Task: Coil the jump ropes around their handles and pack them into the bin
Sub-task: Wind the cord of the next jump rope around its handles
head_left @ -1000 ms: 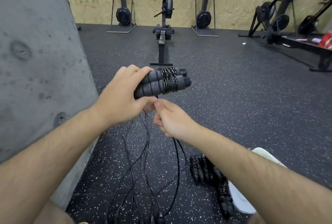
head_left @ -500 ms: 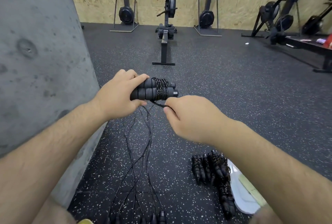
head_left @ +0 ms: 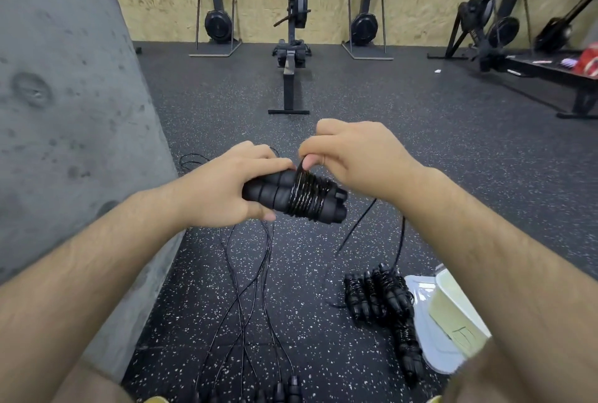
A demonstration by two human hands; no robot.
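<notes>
From my head camera, looking down over both forearms: my left hand [head_left: 223, 189] is curled round the bare end of a pair of black foam handles [head_left: 271, 195], held side by side and roughly level above the speckled rubber floor [head_left: 420, 160]. My right hand [head_left: 352, 160] sits just above their far end, thumb and fingertips pinched on the thin black cord [head_left: 299, 173] where it rises off the coil [head_left: 309, 197] already wound round the handles. The slack tail [head_left: 356, 231] hangs from under that hand down toward the floor. I judge the whole thing light; the foam looks soft and grippy, so the handles are the place to hold. The cord looks glossy, springy and likely slick, so each turn needs tension or the coil will loosen. Near my right forearm a cluster of finished bundles [head_left: 377, 297] lies on the floor, just beside the pale bin [head_left: 453, 305], which my arm partly hides. In front of me, uncoiled ropes [head_left: 246, 289] trail across the floor, their handles at the bottom edge. A concrete wall [head_left: 64, 111] stands at my left.
</notes>
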